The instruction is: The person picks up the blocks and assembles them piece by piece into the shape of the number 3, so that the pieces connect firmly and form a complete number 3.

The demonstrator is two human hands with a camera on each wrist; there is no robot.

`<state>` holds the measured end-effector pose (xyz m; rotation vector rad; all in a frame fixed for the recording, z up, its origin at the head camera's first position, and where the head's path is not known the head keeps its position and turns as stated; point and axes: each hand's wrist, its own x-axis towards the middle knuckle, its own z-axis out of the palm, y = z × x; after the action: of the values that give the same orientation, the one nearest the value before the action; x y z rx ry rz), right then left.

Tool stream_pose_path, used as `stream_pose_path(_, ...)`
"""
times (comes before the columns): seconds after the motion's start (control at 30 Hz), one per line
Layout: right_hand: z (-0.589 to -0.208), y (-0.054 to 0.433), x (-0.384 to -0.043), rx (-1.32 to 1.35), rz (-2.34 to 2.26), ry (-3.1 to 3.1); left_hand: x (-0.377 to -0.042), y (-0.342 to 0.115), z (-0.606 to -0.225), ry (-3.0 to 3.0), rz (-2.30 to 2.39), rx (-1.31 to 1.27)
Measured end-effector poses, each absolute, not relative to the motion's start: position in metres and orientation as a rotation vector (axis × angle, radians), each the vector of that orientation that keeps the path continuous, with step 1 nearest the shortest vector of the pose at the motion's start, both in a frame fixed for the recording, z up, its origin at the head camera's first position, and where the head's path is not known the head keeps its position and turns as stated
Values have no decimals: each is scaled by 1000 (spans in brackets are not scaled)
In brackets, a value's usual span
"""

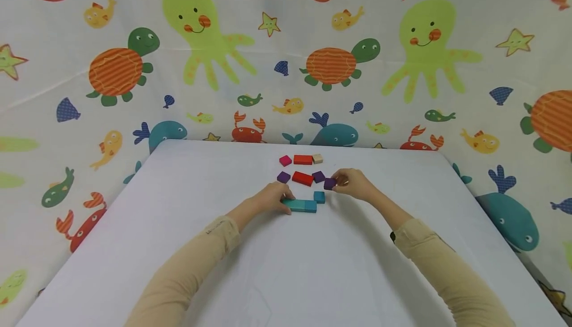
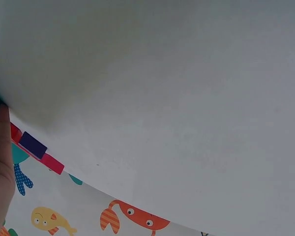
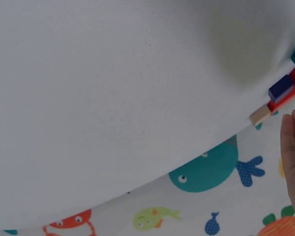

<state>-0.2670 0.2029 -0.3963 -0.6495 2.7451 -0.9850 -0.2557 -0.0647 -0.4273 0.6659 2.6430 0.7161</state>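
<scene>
In the head view my left hand (image 1: 270,198) holds the left end of a teal block (image 1: 300,205), thumb at the near side and fingers at the far side. The block's right part is a bluer shade. My right hand (image 1: 353,184) pinches a small purple block (image 1: 329,184) between thumb and fingers. A small blue block (image 1: 319,197) lies just behind the teal one. Another purple block (image 1: 318,177) sits at the right of a long red block (image 1: 303,179). The wrist views show only part of each hand, at the frame edges.
A third purple block (image 1: 283,177) lies left of the red block. Farther back, a pink block (image 1: 285,160), a second red block (image 1: 303,159) and a beige block (image 1: 317,158) form a row. Behind the white table (image 1: 223,168) hangs a sea-animal curtain (image 1: 286,43).
</scene>
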Motion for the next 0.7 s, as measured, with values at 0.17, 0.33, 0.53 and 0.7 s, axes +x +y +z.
stream_pose_path(0.17,-400,206,-260,-657,-985,2733,-258,-62,-427,2646,719,680)
stream_pose_path(0.33,-404,210,-253,-698,-1011,2708,-259,-60,-426,2656,702,677)
stream_pose_path(0.53,-406,211,-243,-870,-1029,2684,-259,-58,-427,2667,691,670)
stream_pose_path(0.7,-407,210,-236,-819,-984,2680,-258,-57,-426,2666,702,663)
